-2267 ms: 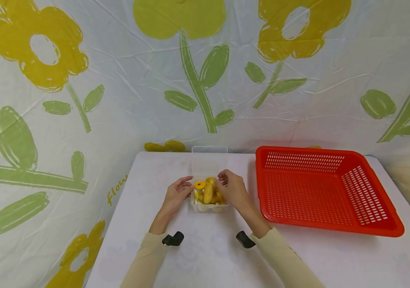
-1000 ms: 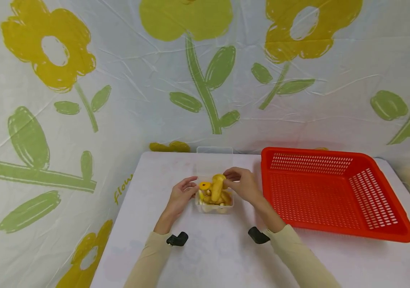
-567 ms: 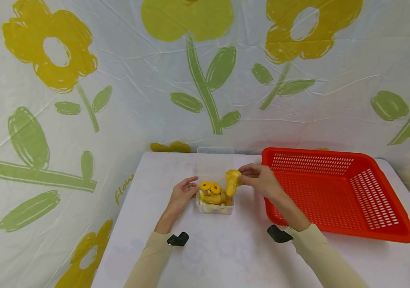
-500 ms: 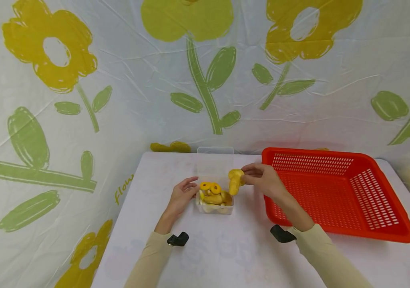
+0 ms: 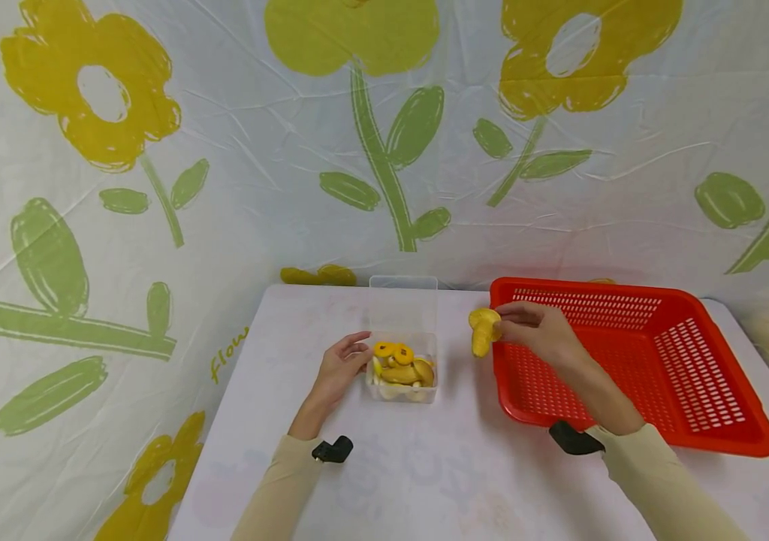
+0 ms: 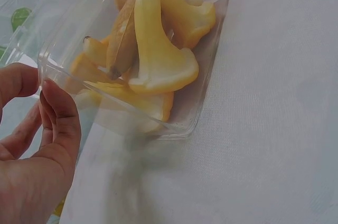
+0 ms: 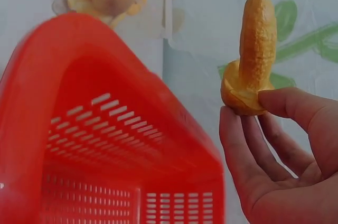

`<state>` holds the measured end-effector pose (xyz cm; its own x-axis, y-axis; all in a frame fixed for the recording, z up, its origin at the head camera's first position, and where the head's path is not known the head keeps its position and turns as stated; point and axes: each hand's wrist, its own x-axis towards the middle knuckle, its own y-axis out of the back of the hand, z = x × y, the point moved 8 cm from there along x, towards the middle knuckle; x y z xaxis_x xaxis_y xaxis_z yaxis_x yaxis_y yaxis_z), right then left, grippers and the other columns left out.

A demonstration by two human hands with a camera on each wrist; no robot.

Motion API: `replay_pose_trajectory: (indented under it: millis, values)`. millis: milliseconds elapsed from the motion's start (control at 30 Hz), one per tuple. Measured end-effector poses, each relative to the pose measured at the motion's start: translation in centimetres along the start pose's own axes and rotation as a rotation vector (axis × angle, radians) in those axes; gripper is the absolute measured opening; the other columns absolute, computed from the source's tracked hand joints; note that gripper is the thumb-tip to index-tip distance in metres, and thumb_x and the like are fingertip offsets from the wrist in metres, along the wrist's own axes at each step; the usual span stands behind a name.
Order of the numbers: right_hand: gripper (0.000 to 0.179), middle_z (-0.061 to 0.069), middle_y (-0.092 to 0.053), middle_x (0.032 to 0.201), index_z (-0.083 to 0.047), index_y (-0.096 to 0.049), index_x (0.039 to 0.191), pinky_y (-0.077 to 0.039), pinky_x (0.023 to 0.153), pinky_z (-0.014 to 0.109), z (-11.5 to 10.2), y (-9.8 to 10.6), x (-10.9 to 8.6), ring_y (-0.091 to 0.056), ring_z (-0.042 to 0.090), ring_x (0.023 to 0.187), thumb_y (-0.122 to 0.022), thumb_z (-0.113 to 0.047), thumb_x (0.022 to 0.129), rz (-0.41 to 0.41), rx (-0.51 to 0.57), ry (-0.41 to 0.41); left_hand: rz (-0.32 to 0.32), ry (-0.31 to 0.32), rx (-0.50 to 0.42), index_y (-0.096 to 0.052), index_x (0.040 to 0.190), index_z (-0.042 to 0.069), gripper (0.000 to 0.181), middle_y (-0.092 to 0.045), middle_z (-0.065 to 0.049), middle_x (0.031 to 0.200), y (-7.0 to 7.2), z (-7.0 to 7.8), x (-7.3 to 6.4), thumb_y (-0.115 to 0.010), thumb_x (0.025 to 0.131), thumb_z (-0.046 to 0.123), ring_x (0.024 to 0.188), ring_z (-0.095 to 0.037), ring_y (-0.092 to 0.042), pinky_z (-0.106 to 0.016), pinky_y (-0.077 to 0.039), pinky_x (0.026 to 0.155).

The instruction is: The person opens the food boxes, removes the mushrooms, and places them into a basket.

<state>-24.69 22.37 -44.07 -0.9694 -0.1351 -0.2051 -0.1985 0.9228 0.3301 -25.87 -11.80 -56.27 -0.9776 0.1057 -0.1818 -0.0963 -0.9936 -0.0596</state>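
Yellow mushroom (image 5: 484, 332), one, in the right hand (image 5: 543, 330): pinched at the cap between thumb and fingers, the gap no wider than the piece. By clock face, head view: mushroom at nine o'clock from the right fingertips; long axis from just past twelve to just past six, cap uppermost, stem below. Red basket (image 5: 651, 357), one, slotted sides: interior at three to four o'clock from the mushroom, left rim just beside it; no contact in the right wrist view. Left hand (image 5: 339, 364), well apart, between eight and nine: thumb and finger pinching the edge of a clear container (image 5: 391, 392), further yellow pieces (image 5: 398, 373) inside. Nearer hand to the basket: the right.
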Motion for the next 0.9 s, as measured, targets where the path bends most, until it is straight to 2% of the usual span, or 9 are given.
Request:
replay_pose_trajectory:
  millis: [200, 533, 633, 700, 833, 900]
  values:
    - [0.054, 0.016, -0.064, 0.129, 0.003, -0.055, 0.142, -0.056, 0.093, 0.033, 1.0, 2.2, -0.2, -0.068, 0.011, 0.101, -0.068, -0.03, 0.101, 0.033, 0.015, -0.021, -0.004, -0.008, 0.007, -0.06, 0.14, 0.003, 0.045, -0.063, -0.01, 0.109, 0.1, -0.1, 0.0, -0.071, 0.097, 0.011, 0.084, -0.018, -0.059, -0.024, -0.054, 0.075]
    - [0.054, 0.018, -0.06, 0.128, 0.008, -0.051, 0.142, -0.057, 0.089, 0.027, 3.3, 5.2, -0.2, -0.067, 0.005, 0.096, -0.063, -0.027, 0.104, 0.056, -0.04, -0.058, -0.007, -0.009, -0.009, -0.058, 0.142, 0.001, 0.047, -0.063, -0.01, 0.109, -0.1, 0.2, 0.0, -0.07, 0.098, 0.009, 0.083, -0.018, -0.057, -0.022, -0.053, 0.072]
    - [0.05, 0.021, -0.06, 0.128, 0.01, -0.053, 0.138, -0.057, 0.088, 0.027, 4.1, 5.9, -0.2, -0.068, 0.008, 0.096, -0.063, -0.025, 0.104, 0.055, -0.09, -0.067, -0.015, -0.011, -0.025, -0.056, 0.143, -0.002, 0.048, -0.063, -0.009, 0.108, -0.2, 0.2, 0.0, -0.07, 0.098, 0.008, 0.082, -0.017, -0.057, -0.022, -0.053, 0.071]
    - [0.048, 0.026, -0.06, 0.128, 0.012, -0.053, 0.136, -0.058, 0.088, 0.03, 4.6, 6.1, -0.2, -0.068, 0.016, 0.099, -0.063, -0.023, 0.104, 0.045, -0.127, -0.065, -0.016, -0.012, -0.031, -0.055, 0.143, -0.003, 0.048, -0.063, -0.009, 0.107, -0.2, 0.2, 0.1, -0.069, 0.098, 0.007, 0.081, -0.017, -0.057, -0.022, -0.053, 0.07]
    - [0.044, 0.03, -0.061, 0.127, 0.014, -0.054, 0.132, -0.058, 0.09, 0.037, 5.7, 6.0, 0.0, -0.067, 0.031, 0.105, -0.063, -0.019, 0.104, -0.003, -0.176, -0.07, -0.008, -0.008, -0.031, -0.057, 0.142, -0.002, 0.047, -0.063, -0.009, 0.106, -0.1, 0.2, 0.1, -0.07, 0.098, 0.006, 0.081, -0.017, -0.057, -0.021, -0.053, 0.07]
    - [0.041, 0.028, -0.063, 0.122, 0.014, -0.055, 0.13, -0.058, 0.09, 0.039, 6.2, 5.8, 0.1, -0.066, 0.034, 0.106, -0.063, -0.016, 0.103, -0.027, -0.194, -0.077, -0.007, -0.008, -0.033, -0.057, 0.142, -0.002, 0.047, -0.063, -0.009, 0.107, -0.1, 0.2, 0.0, -0.07, 0.097, 0.006, 0.08, -0.017, -0.057, -0.022, -0.053, 0.07]
